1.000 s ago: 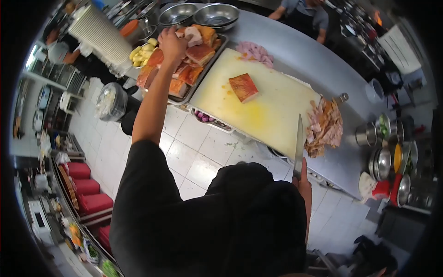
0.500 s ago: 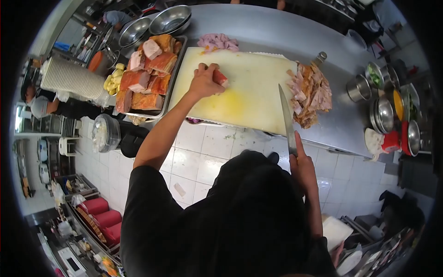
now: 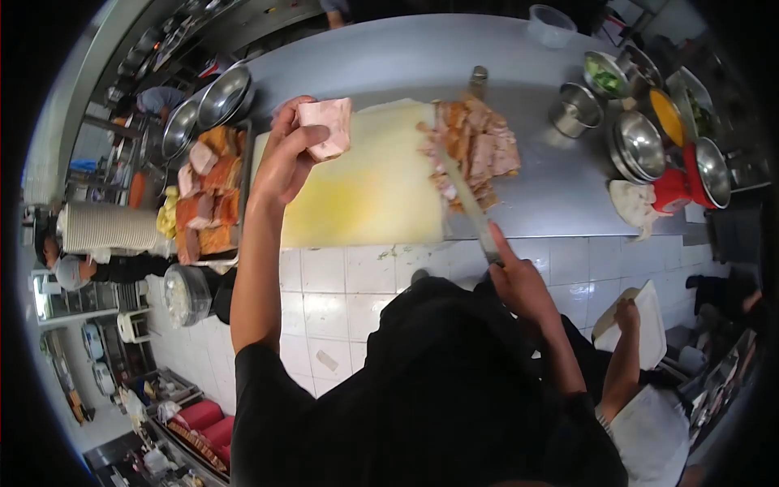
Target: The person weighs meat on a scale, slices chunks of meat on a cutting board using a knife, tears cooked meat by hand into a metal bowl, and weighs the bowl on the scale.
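Note:
My left hand (image 3: 284, 158) grips a block of roast pork (image 3: 331, 130), raised above the left part of the white cutting board (image 3: 389, 178). Its pale cut face is turned up. In my right hand (image 3: 523, 284) is a knife (image 3: 471, 199), held by the handle. The blade slants up and left across the board's right end, its tip at the pile of sliced roast pork (image 3: 491, 146). A yellow stain marks the board. To the left, a metal tray (image 3: 242, 195) bears several large pork chunks (image 3: 213, 174).
Metal bowls (image 3: 223, 97) stand behind the tray. Stacked white containers (image 3: 114, 227) are farther left. A steel pot (image 3: 576, 109), bowls (image 3: 641, 142) and a red-handled pan (image 3: 677, 191) are at right. Close at lower right, a person's hand (image 3: 626, 315) holds a white tray (image 3: 651, 329).
My left hand has lifted the pork block off the board and turned it over. The view has shifted right. Another person with a white tray has come closer on the right.

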`<act>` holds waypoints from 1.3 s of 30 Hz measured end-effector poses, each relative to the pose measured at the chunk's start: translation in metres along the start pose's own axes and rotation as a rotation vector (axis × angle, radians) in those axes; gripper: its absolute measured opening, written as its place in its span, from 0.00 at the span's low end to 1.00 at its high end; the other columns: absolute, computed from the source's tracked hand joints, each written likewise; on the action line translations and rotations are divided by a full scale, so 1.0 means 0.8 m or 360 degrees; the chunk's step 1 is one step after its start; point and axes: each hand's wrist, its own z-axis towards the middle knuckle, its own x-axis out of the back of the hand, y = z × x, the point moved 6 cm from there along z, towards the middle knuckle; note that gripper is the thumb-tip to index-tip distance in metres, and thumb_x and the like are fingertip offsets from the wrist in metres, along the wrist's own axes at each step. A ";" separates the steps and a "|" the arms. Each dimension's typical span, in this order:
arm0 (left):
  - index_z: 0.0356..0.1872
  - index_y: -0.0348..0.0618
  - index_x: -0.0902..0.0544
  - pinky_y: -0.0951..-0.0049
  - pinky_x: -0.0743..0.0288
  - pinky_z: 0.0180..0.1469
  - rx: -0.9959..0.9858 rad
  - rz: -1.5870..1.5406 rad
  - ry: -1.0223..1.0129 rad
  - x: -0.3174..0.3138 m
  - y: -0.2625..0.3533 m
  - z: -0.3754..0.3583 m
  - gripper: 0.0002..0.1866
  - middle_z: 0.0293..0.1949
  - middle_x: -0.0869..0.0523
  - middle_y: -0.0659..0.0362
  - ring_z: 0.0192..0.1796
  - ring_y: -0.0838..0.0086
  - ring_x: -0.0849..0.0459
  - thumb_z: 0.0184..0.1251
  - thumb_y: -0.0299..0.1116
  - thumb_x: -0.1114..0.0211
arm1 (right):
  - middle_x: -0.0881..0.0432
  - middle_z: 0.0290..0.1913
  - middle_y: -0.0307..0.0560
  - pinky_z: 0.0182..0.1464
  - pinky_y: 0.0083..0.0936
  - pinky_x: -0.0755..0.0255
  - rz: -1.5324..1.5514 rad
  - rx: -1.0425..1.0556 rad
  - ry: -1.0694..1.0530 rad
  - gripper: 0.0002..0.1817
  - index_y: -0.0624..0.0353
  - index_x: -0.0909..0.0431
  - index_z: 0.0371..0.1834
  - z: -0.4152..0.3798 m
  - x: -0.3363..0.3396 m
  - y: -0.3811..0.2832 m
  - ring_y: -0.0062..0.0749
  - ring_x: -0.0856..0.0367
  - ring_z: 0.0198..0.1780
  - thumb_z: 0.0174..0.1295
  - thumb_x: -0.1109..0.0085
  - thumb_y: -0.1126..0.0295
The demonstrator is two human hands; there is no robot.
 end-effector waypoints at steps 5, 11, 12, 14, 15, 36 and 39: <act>0.57 0.43 0.29 0.69 0.23 0.51 -0.0215 0.0488 -0.0384 -0.219 0.021 0.035 0.30 0.48 0.24 0.56 0.49 0.70 0.21 0.48 0.24 0.31 | 0.21 0.28 0.68 0.44 0.53 0.29 -0.0084 0.0261 -0.0115 0.40 0.37 0.58 0.77 0.020 0.033 0.030 0.66 0.21 0.35 0.62 0.53 0.73; 0.51 0.43 0.25 0.72 0.22 0.42 -0.0592 0.0746 -0.0869 -0.517 -0.007 0.086 0.31 0.43 0.22 0.55 0.41 0.73 0.18 0.40 0.33 0.23 | 0.21 0.29 0.67 0.44 0.51 0.29 -0.0068 0.0400 -0.0318 0.38 0.37 0.56 0.77 0.023 0.094 0.049 0.64 0.21 0.35 0.64 0.55 0.72; 0.47 0.40 0.24 0.73 0.21 0.41 -0.0599 0.0737 -0.0901 -0.563 -0.014 0.091 0.32 0.39 0.19 0.56 0.39 0.73 0.16 0.36 0.35 0.21 | 0.21 0.28 0.67 0.44 0.51 0.29 -0.0061 0.0436 -0.0320 0.38 0.37 0.56 0.77 0.023 0.102 0.056 0.63 0.21 0.34 0.64 0.56 0.72; 0.39 0.36 0.22 0.74 0.19 0.39 -0.0630 0.0605 -0.1046 -0.653 -0.044 0.107 0.33 0.31 0.15 0.54 0.33 0.71 0.14 0.28 0.42 0.19 | 0.21 0.27 0.65 0.42 0.49 0.29 -0.0048 0.0475 -0.0277 0.39 0.37 0.57 0.77 0.017 0.118 0.069 0.60 0.21 0.33 0.62 0.56 0.73; 0.40 0.38 0.21 0.69 0.21 0.43 -0.0812 0.0915 -0.0999 -0.692 -0.056 0.113 0.34 0.33 0.15 0.53 0.38 0.67 0.15 0.26 0.45 0.21 | 0.21 0.27 0.65 0.42 0.50 0.29 -0.0010 0.0486 -0.0264 0.40 0.38 0.57 0.77 0.013 0.128 0.075 0.60 0.22 0.32 0.61 0.55 0.74; 0.55 0.40 0.24 0.62 0.34 0.63 -0.0633 0.1947 -0.1437 -0.918 -0.298 0.175 0.42 0.52 0.18 0.51 0.65 0.56 0.32 0.34 0.52 0.24 | 0.20 0.24 0.57 0.35 0.45 0.27 0.0324 0.0562 -0.0007 0.48 0.39 0.56 0.77 -0.022 0.230 0.171 0.54 0.20 0.28 0.52 0.46 0.76; 0.58 0.39 0.27 0.65 0.33 0.63 -0.0484 0.1939 -0.1641 -0.923 -0.282 0.173 0.43 0.55 0.19 0.51 0.65 0.57 0.31 0.37 0.49 0.24 | 0.19 0.27 0.58 0.37 0.47 0.27 0.0339 0.0516 -0.0066 0.47 0.36 0.56 0.77 -0.015 0.228 0.174 0.56 0.19 0.32 0.54 0.47 0.76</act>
